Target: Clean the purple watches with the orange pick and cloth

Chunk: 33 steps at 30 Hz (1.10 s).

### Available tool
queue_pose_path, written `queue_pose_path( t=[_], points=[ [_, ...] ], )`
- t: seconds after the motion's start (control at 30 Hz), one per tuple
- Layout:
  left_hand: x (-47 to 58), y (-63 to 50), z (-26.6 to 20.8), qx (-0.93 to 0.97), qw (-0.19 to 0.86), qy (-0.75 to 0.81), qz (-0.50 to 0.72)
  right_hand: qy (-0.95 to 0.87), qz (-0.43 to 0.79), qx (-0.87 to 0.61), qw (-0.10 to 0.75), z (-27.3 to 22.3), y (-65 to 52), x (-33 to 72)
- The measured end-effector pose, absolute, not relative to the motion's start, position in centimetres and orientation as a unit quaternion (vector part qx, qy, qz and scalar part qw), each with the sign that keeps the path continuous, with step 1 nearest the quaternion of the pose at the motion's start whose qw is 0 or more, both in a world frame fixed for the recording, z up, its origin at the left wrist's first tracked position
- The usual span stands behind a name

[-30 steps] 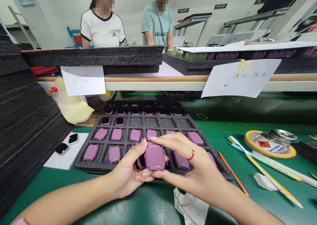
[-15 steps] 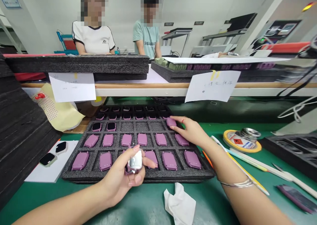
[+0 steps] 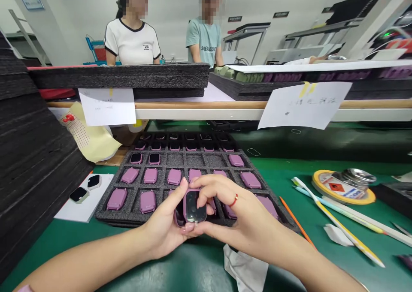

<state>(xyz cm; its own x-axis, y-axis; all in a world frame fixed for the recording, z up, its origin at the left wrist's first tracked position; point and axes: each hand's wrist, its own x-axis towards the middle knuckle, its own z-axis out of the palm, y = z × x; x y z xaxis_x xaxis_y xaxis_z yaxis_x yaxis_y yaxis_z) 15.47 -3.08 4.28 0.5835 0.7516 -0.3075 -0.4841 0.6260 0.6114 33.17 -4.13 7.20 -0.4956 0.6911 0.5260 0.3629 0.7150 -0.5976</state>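
A purple smartwatch case (image 3: 196,211) with a dark, glossy face is held over the front of a black foam tray (image 3: 124,218). My left hand (image 3: 165,223) grips it from the left, thumb along its side. On its right, my right hand (image 3: 240,215) has its fingers closed on the case's edges and face. Another purple edge shows just left of the case; whether it is a second case I cannot tell. In the tray lie rows of purple cases, back side up near me, such as one case (image 3: 147,201). Dark-faced watches (image 3: 154,159) fill slots further back.
Two watches (image 3: 79,194) lie on a white pad (image 3: 75,212) at left. Crumpled tissue (image 3: 246,268) is near the front edge. Swabs or brushes (image 3: 341,223) and a round metal-topped container (image 3: 346,187) stand right. A shelf (image 3: 225,113) crosses behind; two people are beyond it.
My right hand has left the purple case at the tray's right side, which now lies in its slot, and has come to the watch case in my left hand. The view has shifted slightly.
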Motion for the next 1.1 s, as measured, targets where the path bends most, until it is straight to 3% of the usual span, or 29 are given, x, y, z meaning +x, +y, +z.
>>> queue_pose_path(
  t=[0.2, 0.4, 0.67, 1.1],
  points=[
    [15.6, -3.1, 4.3, 0.233, 0.872, 0.236, 0.360, -0.814, 0.145, -0.320, 0.462, 6.5, -4.2, 32.5],
    [15.4, -3.3, 4.9, 0.239, 0.876, 0.231, 0.349, -0.663, 0.130, -0.361, 0.643, 6.8, -4.3, 33.2],
    [15.1, -3.4, 4.8, 0.243, 0.871, 0.257, 0.340, -0.800, 0.176, -0.318, 0.477, 5.3, -4.2, 33.2],
    [15.0, -3.4, 4.6, 0.249, 0.873, 0.259, 0.329, -0.816, 0.160, -0.303, 0.465, 5.5, -4.1, 33.0]
  ],
)
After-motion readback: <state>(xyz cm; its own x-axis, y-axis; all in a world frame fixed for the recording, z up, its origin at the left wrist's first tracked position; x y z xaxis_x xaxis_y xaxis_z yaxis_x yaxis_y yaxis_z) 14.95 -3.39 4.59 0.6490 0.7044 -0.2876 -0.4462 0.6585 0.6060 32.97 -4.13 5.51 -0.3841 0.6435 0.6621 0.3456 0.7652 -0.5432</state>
